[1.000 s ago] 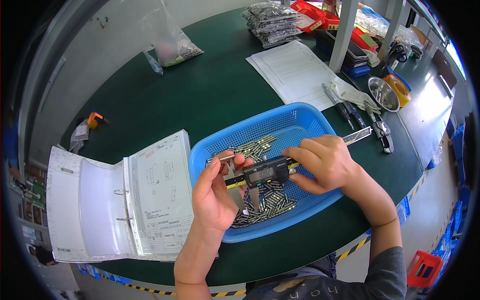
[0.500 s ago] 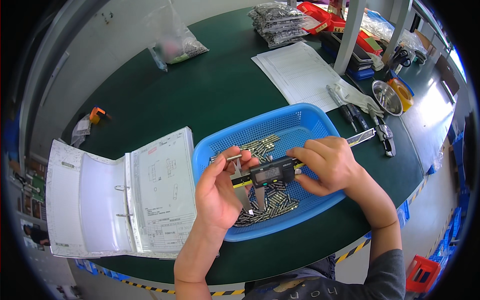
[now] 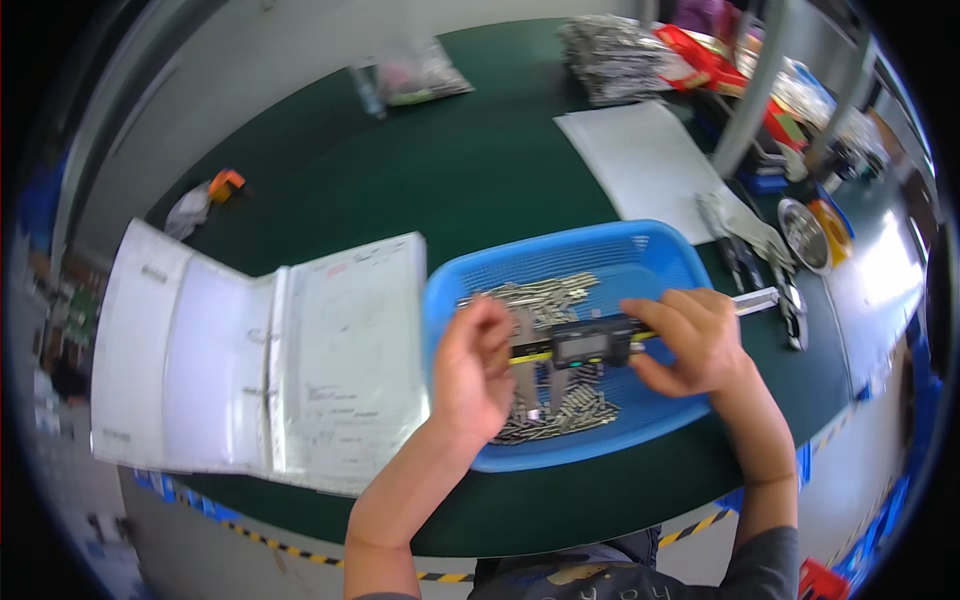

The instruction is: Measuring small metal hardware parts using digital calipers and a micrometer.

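My right hand point(image 3: 692, 342) grips a digital caliper point(image 3: 585, 348) with a dark display body, holding it level over a blue basket point(image 3: 560, 461). The caliper's jaws point down over small metal pins point(image 3: 580, 415) lying in the basket. Close to the jaw end, my left hand point(image 3: 477, 365) is curled with fingers and thumb drawn together. Motion blur hides what lies between them. More long metal pins point(image 3: 555, 295) rest in the far part of the basket.
An open ring binder point(image 3: 345, 370) with a drawing sheet lies left of the basket. Paper sheets point(image 3: 645, 150), a glove point(image 3: 755, 228), a metal bowl point(image 3: 804, 236) and bagged parts point(image 3: 615, 60) are farther back. A table-frame post point(image 3: 752, 100) rises at the right.
The view has shifted, so the table things appear moved. My left fingers have curled in, and the pin they held is no longer visible. The caliper stays in my right hand.
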A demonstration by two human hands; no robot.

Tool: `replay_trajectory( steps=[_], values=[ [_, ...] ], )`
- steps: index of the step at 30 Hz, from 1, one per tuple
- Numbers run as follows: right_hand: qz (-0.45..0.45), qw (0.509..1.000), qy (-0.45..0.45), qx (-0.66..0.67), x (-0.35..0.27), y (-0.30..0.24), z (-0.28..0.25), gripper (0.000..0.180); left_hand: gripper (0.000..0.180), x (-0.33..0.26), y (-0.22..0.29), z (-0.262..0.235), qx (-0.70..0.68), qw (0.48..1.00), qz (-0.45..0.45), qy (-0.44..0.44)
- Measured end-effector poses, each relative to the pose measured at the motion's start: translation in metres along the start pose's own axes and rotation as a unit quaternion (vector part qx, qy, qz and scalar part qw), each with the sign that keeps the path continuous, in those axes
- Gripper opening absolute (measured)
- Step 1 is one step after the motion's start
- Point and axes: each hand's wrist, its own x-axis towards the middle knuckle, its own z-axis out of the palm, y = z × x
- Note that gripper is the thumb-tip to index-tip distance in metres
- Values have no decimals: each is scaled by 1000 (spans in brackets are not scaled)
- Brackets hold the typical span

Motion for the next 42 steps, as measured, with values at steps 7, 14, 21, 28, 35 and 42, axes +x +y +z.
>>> replay_trajectory(
  steps=[7,14,21,28,35,42],
  values=[
    [-25,999,4,-29,7,-7,4,35,24,-3,3,5,-47,982,7,-181],
    [-5,1000,-15,-28,5,-6,3,32,24,-1,4,4,-98,973,-34,-205],
    [-13,1000,-1,-6,0,0,3,33,25,-2,5,4,-84,978,-56,-184],
    [-8,1000,-7,-4,0,1,1,35,21,-1,5,5,-64,981,-36,-179],
    [-1,1000,13,-15,-1,1,2,34,18,-1,4,4,-58,983,-30,-170],
    [-7,1000,15,-13,-3,3,1,34,19,-4,4,7,-48,989,-14,-136]
  ],
)
